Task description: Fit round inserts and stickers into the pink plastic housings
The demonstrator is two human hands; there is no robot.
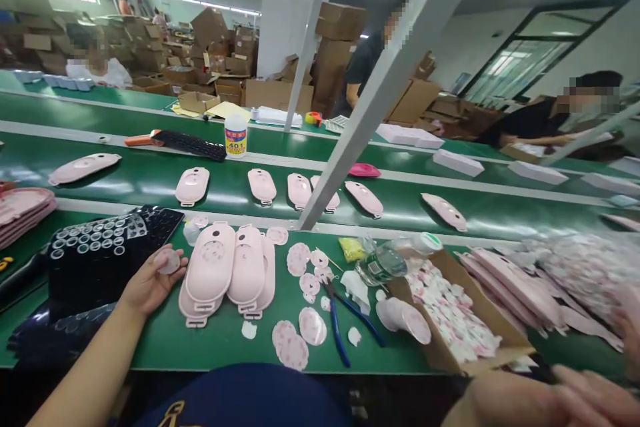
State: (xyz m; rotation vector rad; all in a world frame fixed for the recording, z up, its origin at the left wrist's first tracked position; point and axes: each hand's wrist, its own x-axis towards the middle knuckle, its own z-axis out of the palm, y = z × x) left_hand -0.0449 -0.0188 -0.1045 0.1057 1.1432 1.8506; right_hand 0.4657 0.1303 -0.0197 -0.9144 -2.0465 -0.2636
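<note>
My left hand [153, 278] holds a small, round, see-through pinkish disc [168, 261] between thumb and fingers. Just right of it, pale pink oval plastic shells [210, 263] lie overlapping on the green work surface, each with a round hole near one end. My right hand [545, 400] is at the lower right corner, close to the camera and smeared, so its fingers and anything in them cannot be made out. Between the hands lie scalloped pink discs [299, 259] and blue-handled pliers [340, 327].
An open carton [450, 320] of small white-and-pink pieces stands right of the pliers, beside a clear bottle [383, 265]. A black sheet with clear rings [95, 247] lies left. Spaced shells lie along the green conveyor [230, 193]. A slanted metal post [360, 120] crosses the view. Co-workers sit beyond.
</note>
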